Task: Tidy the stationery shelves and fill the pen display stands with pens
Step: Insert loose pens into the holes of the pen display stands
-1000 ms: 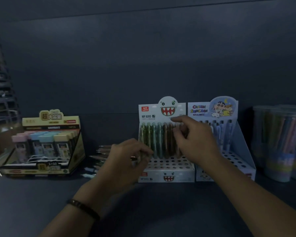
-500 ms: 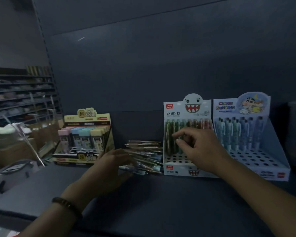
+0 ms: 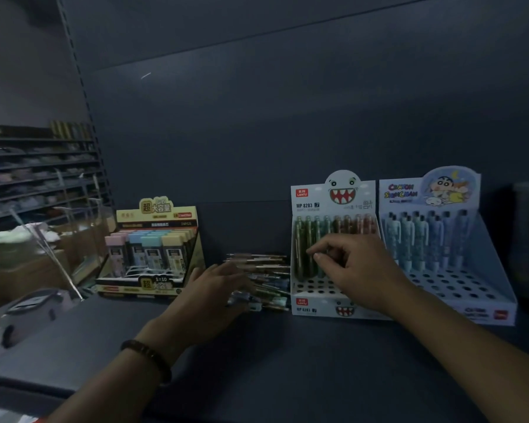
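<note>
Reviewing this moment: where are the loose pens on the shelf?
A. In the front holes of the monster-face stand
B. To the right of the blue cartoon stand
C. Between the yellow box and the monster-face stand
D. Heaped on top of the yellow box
C: the loose pens lie in a pile on the shelf between the yellow box and the monster-face stand, with the left hand over them.
</note>
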### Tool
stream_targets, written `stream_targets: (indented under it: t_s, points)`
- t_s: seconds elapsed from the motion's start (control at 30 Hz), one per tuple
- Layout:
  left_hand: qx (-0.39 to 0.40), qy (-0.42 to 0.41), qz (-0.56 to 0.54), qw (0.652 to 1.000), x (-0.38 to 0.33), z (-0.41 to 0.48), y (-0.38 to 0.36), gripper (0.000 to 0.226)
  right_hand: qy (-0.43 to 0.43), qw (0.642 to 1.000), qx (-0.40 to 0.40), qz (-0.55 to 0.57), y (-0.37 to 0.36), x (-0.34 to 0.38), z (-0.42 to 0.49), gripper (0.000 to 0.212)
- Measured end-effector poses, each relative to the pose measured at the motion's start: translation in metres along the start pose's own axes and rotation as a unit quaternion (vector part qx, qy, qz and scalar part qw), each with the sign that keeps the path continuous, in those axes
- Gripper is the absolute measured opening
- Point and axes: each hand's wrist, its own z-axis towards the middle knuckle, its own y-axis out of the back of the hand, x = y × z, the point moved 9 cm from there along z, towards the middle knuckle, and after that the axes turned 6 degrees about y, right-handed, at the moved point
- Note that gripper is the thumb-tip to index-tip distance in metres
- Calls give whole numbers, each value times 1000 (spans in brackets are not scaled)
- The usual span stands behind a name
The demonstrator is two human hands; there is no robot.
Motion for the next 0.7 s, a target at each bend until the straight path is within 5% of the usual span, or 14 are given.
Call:
stream_targets:
  t_s: [0.4,0.57,0.7]
  points:
    - [-52,-38,18,998,-20,1,12,19,-6,1000,-7,5,2,0,-1,13]
    - [-134,-20,-50,989,-31,8,33,26,-7,998,-36,49,7,1,0,9]
    - [-167,-11,-161,973,-49,24,53,10,-14,989,-95,112,19,3,1,9]
